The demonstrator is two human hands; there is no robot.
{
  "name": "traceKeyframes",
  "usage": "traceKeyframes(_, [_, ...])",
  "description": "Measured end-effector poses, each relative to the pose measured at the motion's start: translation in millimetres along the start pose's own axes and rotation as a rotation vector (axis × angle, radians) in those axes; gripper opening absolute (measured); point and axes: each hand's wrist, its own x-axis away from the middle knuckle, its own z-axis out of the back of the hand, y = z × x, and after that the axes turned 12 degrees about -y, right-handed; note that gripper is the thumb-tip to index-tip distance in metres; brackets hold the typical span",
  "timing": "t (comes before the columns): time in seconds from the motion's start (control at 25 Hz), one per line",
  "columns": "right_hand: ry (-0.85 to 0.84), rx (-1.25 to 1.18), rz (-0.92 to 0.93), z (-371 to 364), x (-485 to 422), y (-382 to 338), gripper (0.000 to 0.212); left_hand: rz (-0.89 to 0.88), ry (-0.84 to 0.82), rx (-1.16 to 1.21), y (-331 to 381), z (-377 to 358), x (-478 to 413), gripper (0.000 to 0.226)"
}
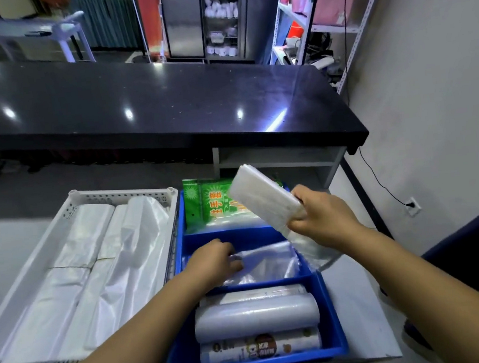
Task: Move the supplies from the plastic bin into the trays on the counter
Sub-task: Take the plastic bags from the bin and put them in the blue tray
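A blue tray (330,313) with three compartments stands on the pale counter in front of me. My right hand (320,217) holds a folded stack of clear plastic bags (260,195) above its right side, tilted up to the left. My left hand (213,260) reaches into the middle compartment and pinches loose clear plastic bags (269,263) lying there. The far compartment holds green printed packets (205,203). The near compartment holds rolls of plastic wrap (256,320), one with a printed label (260,349). The plastic bin is not visible.
A white perforated tray (35,259) full of long white plastic bags (95,271) sits left of the blue tray, touching it. A glossy black counter (166,106) rises behind. An open white shelf (277,157) is under it. A wall, cable and outlet are at right.
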Motion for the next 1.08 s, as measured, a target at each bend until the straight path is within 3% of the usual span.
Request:
traceKeyframes(0.16, [0.026,0.313,0.205,-2.6,-25.9,-26.5,0.035,-0.050,0.101,-0.035,-3.5,-5.6,20.7,0.022])
traceKeyframes(0.28, [-0.068,0.545,0.389,-23.4,-43.5,-40.3,0.027,-0.080,0.202,-0.128,-0.9,-15.8,38.3,0.024])
traceKeyframes(0.48, [-0.437,0.440,0.407,-57.9,-61.1,-39.9,0.028,-0.109,0.239,-0.194,-0.3,-27.3,51.5,0.026])
traceKeyframes(0.6, [-0.540,0.338,0.334,-67.6,-70.2,-37.2,0.038,-0.087,0.226,-0.188,-0.6,-23.4,49.4,0.022])
traceKeyframes(0.76, [-0.376,0.386,0.358,-74.8,-68.3,-33.9,0.056,-0.061,0.189,-0.163,0.2,-21.0,48.7,0.020])
traceKeyframes(0.88, [-0.110,0.379,0.419,-71.7,-61.4,-24.5,0.036,-0.053,0.210,-0.113,1.5,-16.8,46.5,0.018])
traceKeyframes(0.96, [-0.104,0.311,0.370,-71.3,-59.0,-19.2,0.022,-0.036,0.209,-0.115,2.4,-11.3,41.7,0.014])
traceKeyframes(1.08, [-0.210,0.114,0.239,-72.8,-62.1,-15.2,0.023,-0.029,0.251,-0.181,1.7,-2.1,27.7,0.011])
